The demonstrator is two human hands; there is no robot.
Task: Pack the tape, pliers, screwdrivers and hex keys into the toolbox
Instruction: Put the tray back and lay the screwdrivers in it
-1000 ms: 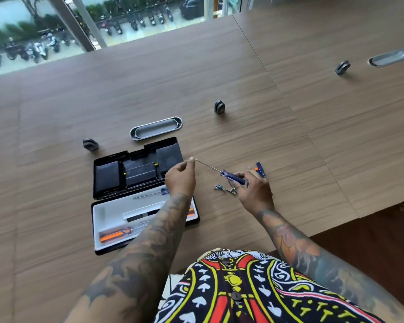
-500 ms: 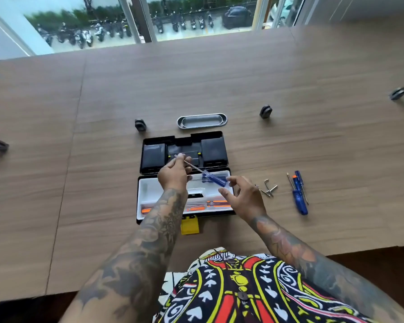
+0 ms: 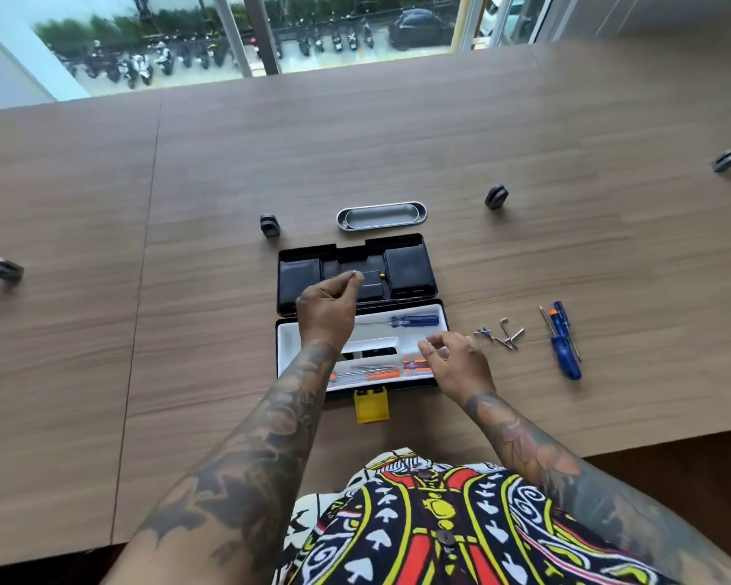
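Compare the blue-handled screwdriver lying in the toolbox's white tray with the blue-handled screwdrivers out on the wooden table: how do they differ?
The blue-handled screwdriver in the white tray is already packed; the blue-handled screwdrivers on the wooden table are not. The packed one lies crosswise in the black toolbox, handle to the right; the loose ones point away from the person. It lies alone in its slot; the loose ones overlap. All share blue handles and thin metal shafts.
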